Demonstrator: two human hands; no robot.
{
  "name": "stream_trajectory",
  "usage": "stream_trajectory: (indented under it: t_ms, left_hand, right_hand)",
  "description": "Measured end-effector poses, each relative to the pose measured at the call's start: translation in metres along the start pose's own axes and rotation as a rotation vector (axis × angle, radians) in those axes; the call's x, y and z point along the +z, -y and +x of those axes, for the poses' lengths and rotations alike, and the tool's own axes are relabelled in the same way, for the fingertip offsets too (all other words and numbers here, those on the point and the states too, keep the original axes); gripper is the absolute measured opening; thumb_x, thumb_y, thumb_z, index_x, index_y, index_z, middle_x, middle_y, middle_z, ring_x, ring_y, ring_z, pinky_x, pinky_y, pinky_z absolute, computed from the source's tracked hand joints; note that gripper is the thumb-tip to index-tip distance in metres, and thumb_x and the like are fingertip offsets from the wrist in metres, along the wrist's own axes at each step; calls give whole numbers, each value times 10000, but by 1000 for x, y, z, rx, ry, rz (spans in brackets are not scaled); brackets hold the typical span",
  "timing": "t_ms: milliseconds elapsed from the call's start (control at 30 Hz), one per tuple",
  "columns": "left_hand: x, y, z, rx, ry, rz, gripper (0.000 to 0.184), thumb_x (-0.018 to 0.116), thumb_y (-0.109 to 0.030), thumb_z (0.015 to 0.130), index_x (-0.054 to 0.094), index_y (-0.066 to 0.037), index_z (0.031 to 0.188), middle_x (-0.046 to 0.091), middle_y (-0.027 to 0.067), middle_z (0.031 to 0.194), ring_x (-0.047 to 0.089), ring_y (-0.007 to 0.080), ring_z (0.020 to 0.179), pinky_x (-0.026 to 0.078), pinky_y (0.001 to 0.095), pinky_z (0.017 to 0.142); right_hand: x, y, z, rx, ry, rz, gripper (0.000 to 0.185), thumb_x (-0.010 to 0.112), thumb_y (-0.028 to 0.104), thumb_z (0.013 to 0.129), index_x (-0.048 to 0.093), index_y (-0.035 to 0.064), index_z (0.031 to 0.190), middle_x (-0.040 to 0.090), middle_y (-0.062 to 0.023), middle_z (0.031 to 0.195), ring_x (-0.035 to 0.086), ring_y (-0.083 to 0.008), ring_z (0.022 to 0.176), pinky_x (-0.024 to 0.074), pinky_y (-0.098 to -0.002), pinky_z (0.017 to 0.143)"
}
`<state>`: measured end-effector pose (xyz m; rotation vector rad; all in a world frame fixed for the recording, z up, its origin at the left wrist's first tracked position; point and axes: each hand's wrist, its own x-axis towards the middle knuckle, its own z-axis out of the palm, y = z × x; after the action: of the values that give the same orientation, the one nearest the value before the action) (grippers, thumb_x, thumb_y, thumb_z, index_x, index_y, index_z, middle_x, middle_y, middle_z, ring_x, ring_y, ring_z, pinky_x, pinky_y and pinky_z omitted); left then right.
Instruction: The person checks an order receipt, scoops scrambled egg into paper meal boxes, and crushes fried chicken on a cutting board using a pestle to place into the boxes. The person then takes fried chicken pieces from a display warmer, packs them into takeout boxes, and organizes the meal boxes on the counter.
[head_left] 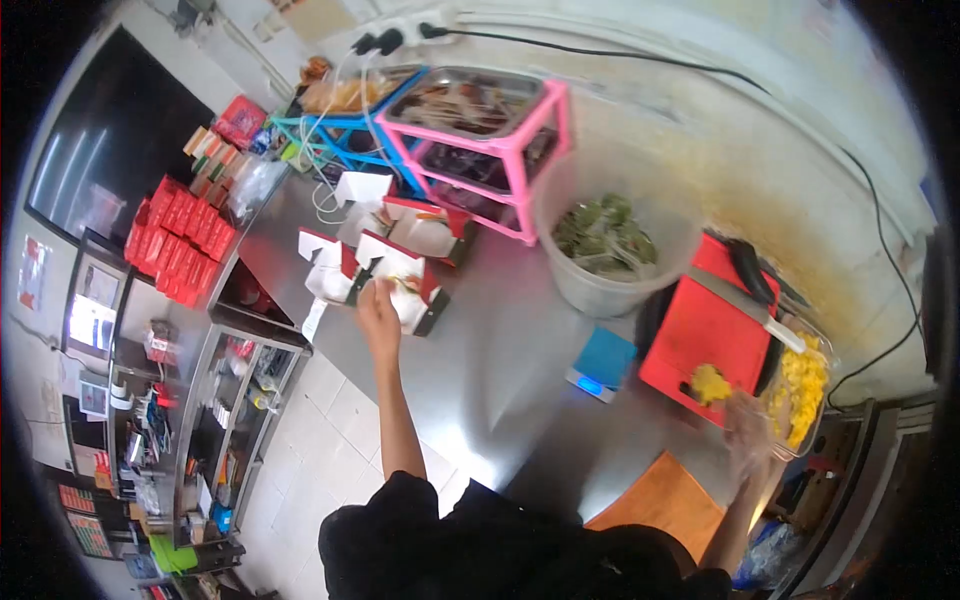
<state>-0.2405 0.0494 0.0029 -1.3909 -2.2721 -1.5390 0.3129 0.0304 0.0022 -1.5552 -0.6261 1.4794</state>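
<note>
My left hand (378, 308) is at the front edge of an open red and white box (408, 297), its fingers drawn together; what they hold, if anything, is too small to name. Three more open boxes (425, 235) stand close by. On the right, my right hand (748, 425), in a clear glove and blurred, is between the red cutting board (705, 335) and a tray of yellow pieces (798, 390). A yellow clump (710, 384) lies on the board's near edge, left of that hand. A knife (735, 305) rests across the board.
A clear bucket (615, 235) of green leaves stands behind a small scale (600, 365) with a blue top. Pink (515, 155) and blue racks hold trays at the back. An orange sheet (660, 508) lies at the near edge. Stacked red boxes (180, 240) are at far left.
</note>
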Motion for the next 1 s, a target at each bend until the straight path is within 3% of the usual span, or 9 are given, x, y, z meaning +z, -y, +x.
stream_trajectory:
  t_ms: [67, 233, 300, 367, 500, 667, 867, 967, 1000]
  left_hand:
    - [4, 24, 53, 351, -29, 98, 279, 438, -211, 883, 580, 28, 914, 597, 172, 898, 550, 319, 836, 412, 380, 761]
    - [19, 104, 76, 392, 351, 363, 287, 501, -208, 839, 538, -73, 1089, 501, 109, 1169, 440, 300, 1090, 323, 437, 911]
    - [1, 94, 66, 381, 332, 365, 304, 501, -195, 837, 528, -73, 1114, 483, 105, 1195, 423, 295, 1108, 309, 409, 927]
    - [-13, 94, 58, 315, 377, 358, 328, 496, -202, 842, 506, -89, 1150, 433, 91, 1250, 379, 282, 1152, 278, 413, 951]
    - [-29, 109, 49, 240, 448, 273, 376, 513, -212, 830, 481, -132, 1196, 390, 88, 1291, 337, 305, 1182, 259, 439, 960]
    - [-35, 109, 47, 206, 471, 228, 367, 507, -197, 832, 485, -126, 1192, 384, 88, 1298, 337, 313, 1180, 257, 437, 961]
    - [-28, 100, 40, 174, 441, 228, 377, 510, -179, 828, 473, -91, 1193, 397, 105, 1282, 339, 322, 1179, 261, 427, 963]
    - [-16, 107, 27, 219, 308, 222, 387, 513, -158, 827, 457, -36, 1190, 420, 150, 1247, 365, 332, 1159, 264, 432, 967]
    - [-8, 107, 24, 251, 259, 190, 391, 514, -151, 827, 451, -16, 1188, 429, 167, 1234, 375, 335, 1151, 265, 435, 969]
  right_hand:
    - [78, -38, 31, -353, 59, -321, 240, 568, 222, 801, 537, 84, 995, 545, 39, 696, 481, -46, 553, 336, -174, 426]
    - [324, -29, 50, 109, 569, -259, 141, 541, 211, 822, 570, 120, 925, 467, 62, 604, 383, -47, 482, 313, -189, 433]
    - [402, -82, 110, -671, 739, -578, 194, 542, 217, 820, 572, 94, 966, 491, 38, 640, 462, -91, 550, 387, -240, 480]
    - [481, -83, 120, -415, 680, -504, 267, 537, 201, 814, 549, 66, 1045, 552, -25, 728, 547, -169, 670, 441, -290, 542]
    - [590, -115, 142, -1101, 325, -1076, 342, 510, 207, 807, 492, 50, 1110, 586, -153, 869, 595, -292, 812, 479, -371, 577]
    - [632, -141, 163, -1335, 339, -1259, 230, 439, 195, 823, 471, 49, 998, 578, -201, 829, 602, -334, 732, 473, -431, 608]
    - [602, -90, 117, -911, 438, -1126, 279, 429, 174, 826, 458, -2, 1040, 583, -203, 869, 599, -338, 740, 478, -440, 614]
    - [594, -160, 170, -1367, 50, -939, 248, 432, 181, 829, 491, 33, 1020, 590, -181, 905, 606, -323, 763, 480, -444, 616]
    - [576, -105, 131, -673, 565, -1327, 191, 415, 202, 841, 526, 83, 940, 592, -122, 870, 592, -270, 754, 477, -413, 628]
